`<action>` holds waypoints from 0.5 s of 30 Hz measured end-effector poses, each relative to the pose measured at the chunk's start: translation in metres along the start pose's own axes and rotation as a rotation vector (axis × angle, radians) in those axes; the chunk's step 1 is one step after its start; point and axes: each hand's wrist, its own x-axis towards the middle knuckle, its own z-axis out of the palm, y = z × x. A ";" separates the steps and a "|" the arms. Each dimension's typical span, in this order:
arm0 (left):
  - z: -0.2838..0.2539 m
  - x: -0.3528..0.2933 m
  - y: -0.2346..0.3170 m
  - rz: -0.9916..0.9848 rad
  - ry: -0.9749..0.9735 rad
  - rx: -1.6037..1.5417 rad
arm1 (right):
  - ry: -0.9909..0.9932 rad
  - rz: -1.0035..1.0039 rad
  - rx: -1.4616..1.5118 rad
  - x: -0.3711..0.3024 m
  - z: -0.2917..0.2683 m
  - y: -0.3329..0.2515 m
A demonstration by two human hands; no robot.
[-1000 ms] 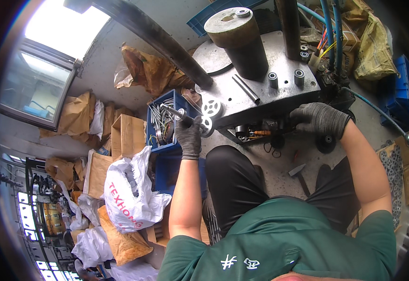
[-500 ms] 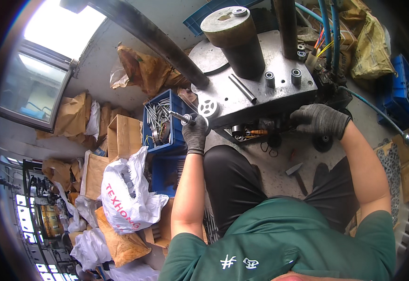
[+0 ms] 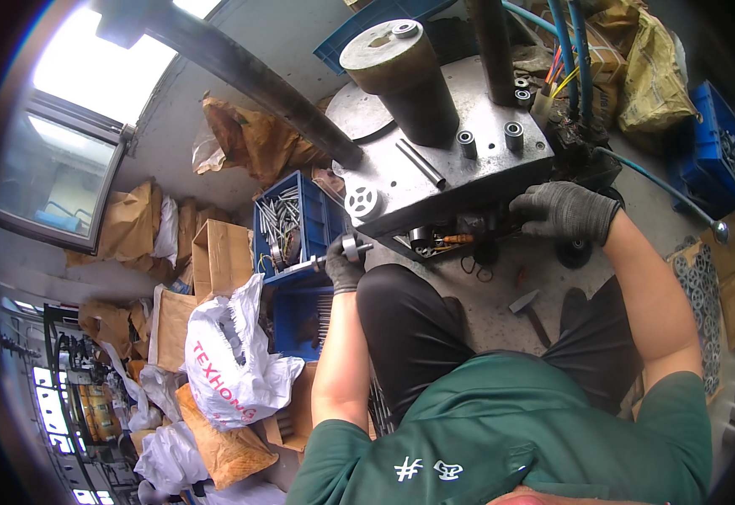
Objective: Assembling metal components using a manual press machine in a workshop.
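In my gloved left hand (image 3: 344,268) is a metal shaft with a collar (image 3: 350,247), held out low beside the near left corner of a steel press table (image 3: 485,164). The fingers are wrapped round it and hide part of its length. My gloved right hand (image 3: 565,212) hovers at the table's right front edge, fingers loosely stretched and holding nothing. On the table lie a white spoked disc (image 3: 362,203) and a loose steel tube (image 3: 420,163). Two small bearing-topped cylinders (image 3: 467,143) stand farther right. A thick metal column (image 3: 414,93) carries a bearing (image 3: 404,29) on its top.
Left of the table sits a blue crate (image 3: 331,210) of metal shafts, with another blue bin (image 3: 293,316) nearer me. A white plastic bag (image 3: 233,353) and cardboard boxes fill the left side. A hammer (image 3: 532,316) lies on the floor between my feet. Blue hoses (image 3: 575,59) run at the right.
My left hand has moved down from beside the spoked disc, and the shaft has turned in it, its long end now pointing lower left. My right hand stays at the table edge.
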 end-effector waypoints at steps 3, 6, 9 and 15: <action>0.000 -0.009 0.005 -0.412 0.271 -0.280 | -0.032 0.060 -0.009 -0.015 -0.005 0.006; -0.063 -0.001 0.033 -0.226 0.555 -0.399 | -0.064 0.044 0.026 -0.002 -0.009 -0.004; -0.010 -0.022 0.080 -0.056 0.394 -0.183 | -0.076 0.083 0.006 -0.011 -0.004 0.005; 0.134 -0.103 0.191 0.051 -0.294 -0.220 | -0.059 0.130 0.001 -0.035 0.002 0.011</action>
